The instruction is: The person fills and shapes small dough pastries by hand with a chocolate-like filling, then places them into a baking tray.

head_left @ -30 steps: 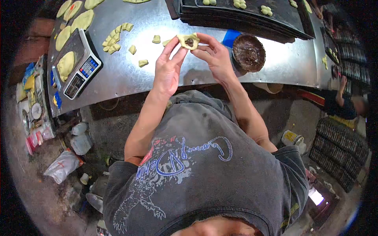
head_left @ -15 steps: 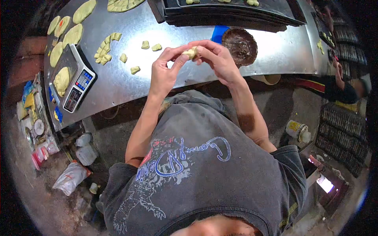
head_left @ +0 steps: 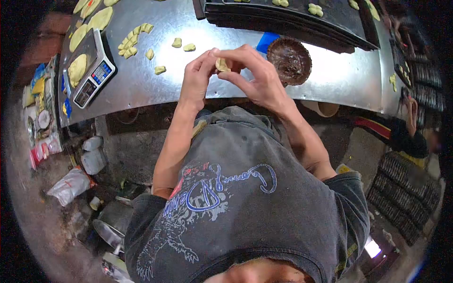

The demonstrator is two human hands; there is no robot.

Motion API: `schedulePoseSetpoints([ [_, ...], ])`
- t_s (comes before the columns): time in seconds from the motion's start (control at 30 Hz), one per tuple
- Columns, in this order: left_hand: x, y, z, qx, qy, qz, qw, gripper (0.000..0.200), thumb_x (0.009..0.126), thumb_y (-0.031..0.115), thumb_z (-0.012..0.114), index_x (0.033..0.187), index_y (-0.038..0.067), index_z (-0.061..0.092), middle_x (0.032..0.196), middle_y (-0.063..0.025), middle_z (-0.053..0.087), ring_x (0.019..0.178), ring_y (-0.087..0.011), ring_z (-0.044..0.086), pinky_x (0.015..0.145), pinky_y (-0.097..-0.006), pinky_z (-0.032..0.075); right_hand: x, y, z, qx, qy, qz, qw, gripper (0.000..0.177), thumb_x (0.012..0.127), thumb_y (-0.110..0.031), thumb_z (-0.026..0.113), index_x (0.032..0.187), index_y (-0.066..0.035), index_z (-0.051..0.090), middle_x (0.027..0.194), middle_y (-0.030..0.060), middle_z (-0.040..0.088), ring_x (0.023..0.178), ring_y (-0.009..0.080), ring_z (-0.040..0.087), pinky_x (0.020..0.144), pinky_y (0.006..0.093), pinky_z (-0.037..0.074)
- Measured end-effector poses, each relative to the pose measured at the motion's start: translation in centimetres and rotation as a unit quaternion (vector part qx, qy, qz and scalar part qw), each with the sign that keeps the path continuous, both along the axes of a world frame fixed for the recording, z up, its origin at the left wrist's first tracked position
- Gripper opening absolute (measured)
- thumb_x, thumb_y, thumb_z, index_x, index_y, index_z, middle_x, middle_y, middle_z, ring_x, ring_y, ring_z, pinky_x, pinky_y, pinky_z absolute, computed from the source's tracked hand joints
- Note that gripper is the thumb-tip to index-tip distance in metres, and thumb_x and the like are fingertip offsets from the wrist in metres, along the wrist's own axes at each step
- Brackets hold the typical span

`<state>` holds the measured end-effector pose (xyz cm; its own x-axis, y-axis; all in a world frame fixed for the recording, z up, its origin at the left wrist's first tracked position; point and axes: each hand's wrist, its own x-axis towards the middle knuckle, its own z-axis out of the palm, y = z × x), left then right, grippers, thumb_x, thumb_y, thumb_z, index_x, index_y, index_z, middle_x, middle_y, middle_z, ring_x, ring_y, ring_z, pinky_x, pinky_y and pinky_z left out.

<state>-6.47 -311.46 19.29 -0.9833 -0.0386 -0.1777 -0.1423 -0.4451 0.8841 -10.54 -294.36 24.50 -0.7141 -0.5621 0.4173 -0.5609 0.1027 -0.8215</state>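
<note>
Hands are meeting above the near edge of the worktop (head_left: pixel 339 70): the left hand (head_left: pixel 196 78) and the right hand (head_left: pixel 264 80) are both pinching one small dough piece (head_left: pixel 222 64) between their fingertips, holding it up in the air and off the steel.

Beyond them the worktop is carrying a stack of dark trays (head_left: pixel 283 21) along its far side, with a few shaped pieces (head_left: pixel 315 9) sitting on the top one. At the left a scale (head_left: pixel 89 66) is lying at an angle with a pale lump (head_left: pixel 78 70) on its pan and flat rounds (head_left: pixel 89 23) lying beside it. Just beside the right hand a brown bowl (head_left: pixel 289 60) is holding a dark paste, with a blue scrap (head_left: pixel 268 41) touching its far rim. A curved row of cut bits (head_left: pixel 134 40) is waiting near the scale, and a few loose ones are lying between it and the hands.

Judging by this, the work is looking well short of finished: only a handful of pieces are resting on the tray, while many cut bits and whole rounds are lying unshaped.

Blue looping script is running across the grey shirt (head_left: pixel 245 203) above a printed animal, but I cannot read it. The scale's keys are too small to make out.
</note>
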Motion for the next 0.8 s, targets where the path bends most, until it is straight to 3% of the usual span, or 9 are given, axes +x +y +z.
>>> schedulePoseSetpoints([
  [0.17, 1.6, 1.8, 0.3, -0.071, 0.108, 0.059, 0.99, 0.03, 0.101, 0.021, 0.059, 0.123, 0.003, 0.067, 0.111, -0.0036, 0.063, 0.101, -0.011, 0.058, 0.091, -0.0258, 0.047, -1.7, 1.4, -1.3, -0.001, -0.265, 0.005, 0.964, 0.017, 0.091, -0.014, 0.074, 0.1, -0.002, 0.067, 0.091, 0.0041, 0.061, 0.081, 0.0117, 0.06, 0.069, 0.0277, 0.05],
  [0.27, 2.3, 1.6, 0.4, -0.137, 0.173, 0.078, 0.972, 0.035, 0.099, 0.02, 0.063, 0.129, 0.004, 0.064, 0.126, -0.0072, 0.055, 0.11, -0.0125, 0.055, 0.091, -0.0261, 0.047, -2.4, 0.1, -2.5, -0.087, -0.333, -0.001, 0.939, 0.021, 0.089, -0.016, 0.077, 0.095, 0.0, 0.065, 0.099, 0.0036, 0.062, 0.082, 0.0088, 0.059, 0.072, 0.0254, 0.05],
  [0.4, 3.1, 2.2, 1.9, -0.189, 0.133, 0.145, 0.962, 0.034, 0.099, 0.023, 0.064, 0.128, 0.005, 0.066, 0.117, -0.0061, 0.06, 0.104, -0.0107, 0.057, 0.084, -0.0245, 0.05, -1.7, -2.3, -2.6, -0.14, -0.367, -0.007, 0.92, 0.023, 0.088, -0.016, 0.078, 0.095, 0.001, 0.064, 0.093, 0.0045, 0.062, 0.081, 0.0084, 0.059, 0.07, 0.0264, 0.05],
  [0.47, 2.9, 1.4, 1.3, -0.145, 0.087, 0.162, 0.972, 0.035, 0.099, 0.025, 0.064, 0.129, 0.005, 0.065, 0.105, -0.004, 0.063, 0.095, -0.0098, 0.059, 0.08, -0.0241, 0.05, -0.9, -3.7, -2.9, -0.16, -0.342, -0.031, 0.926, 0.02, 0.089, -0.015, 0.076, 0.096, 0.001, 0.065, 0.084, 0.0044, 0.064, 0.08, 0.0089, 0.058, 0.066, 0.027, 0.049],
  [0.53, 2.7, 0.8, 1.4, -0.12, 0.064, 0.197, 0.971, 0.032, 0.101, 0.03, 0.062, 0.118, 0.003, 0.067, 0.083, 0.0003, 0.063, 0.075, -0.0076, 0.058, 0.068, -0.0228, 0.049, -0.1, -4.7, -3.6, -0.096, -0.195, -0.074, 0.973, 0.019, 0.088, -0.012, 0.076, 0.101, -0.001, 0.068, 0.083, 0.0052, 0.063, 0.079, 0.0104, 0.058, 0.064, 0.0268, 0.049],
  [0.6, 2.8, -0.2, 1.4, -0.092, 0.041, 0.224, 0.969, 0.029, 0.102, 0.03, 0.06, 0.107, 0.003, 0.068, 0.081, 0.0005, 0.062, 0.071, -0.0065, 0.055, 0.063, -0.0222, 0.046, 0.4, -5.6, -3.3, -0.06, 0.012, -0.076, 0.995, 0.027, 0.083, -0.01, 0.078, 0.109, -0.007, 0.073, 0.086, 0.0061, 0.061, 0.076, 0.0146, 0.058, 0.062, 0.0272, 0.048],
  [0.67, 2.4, -0.6, 1.9, -0.06, 0.036, 0.268, 0.961, 0.04, 0.106, 0.037, 0.051, 0.09, 0.003, 0.064, 0.075, 0.0008, 0.059, 0.064, -0.005, 0.05, 0.055, -0.0217, 0.041, 1.8, -6.7, -2.7, -0.053, 0.048, -0.076, 0.995, 0.028, 0.082, -0.011, 0.079, 0.109, -0.01, 0.075, 0.09, 0.0058, 0.059, 0.075, 0.0165, 0.057, 0.064, 0.0282, 0.048],
  [0.73, 2.9, -1.6, 2.6, -0.108, 0.009, 0.221, 0.969, 0.046, 0.107, 0.042, 0.046, 0.09, 0.003, 0.064, 0.072, 0.0004, 0.058, 0.061, -0.0053, 0.05, 0.055, -0.0218, 0.041, 3.1, -7.0, -2.7, -0.038, 0.001, -0.071, 0.997, 0.026, 0.081, -0.014, 0.08, 0.107, -0.013, 0.076, 0.094, 0.0053, 0.057, 0.082, 0.02, 0.057, 0.073, 0.0314, 0.048],
  [0.8, 3.0, -2.2, 2.7, -0.161, -0.008, 0.176, 0.971, 0.064, 0.107, 0.054, 0.032, 0.092, 0.002, 0.065, 0.069, -0.0018, 0.058, 0.058, -0.0066, 0.05, 0.054, -0.0223, 0.041, 1.9, -7.1, -2.2, 0.032, 0.106, -0.085, 0.99, 0.026, 0.082, -0.015, 0.079, 0.107, -0.013, 0.076, 0.094, 0.0055, 0.056, 0.09, 0.0219, 0.055, 0.078, 0.0333, 0.048],
])
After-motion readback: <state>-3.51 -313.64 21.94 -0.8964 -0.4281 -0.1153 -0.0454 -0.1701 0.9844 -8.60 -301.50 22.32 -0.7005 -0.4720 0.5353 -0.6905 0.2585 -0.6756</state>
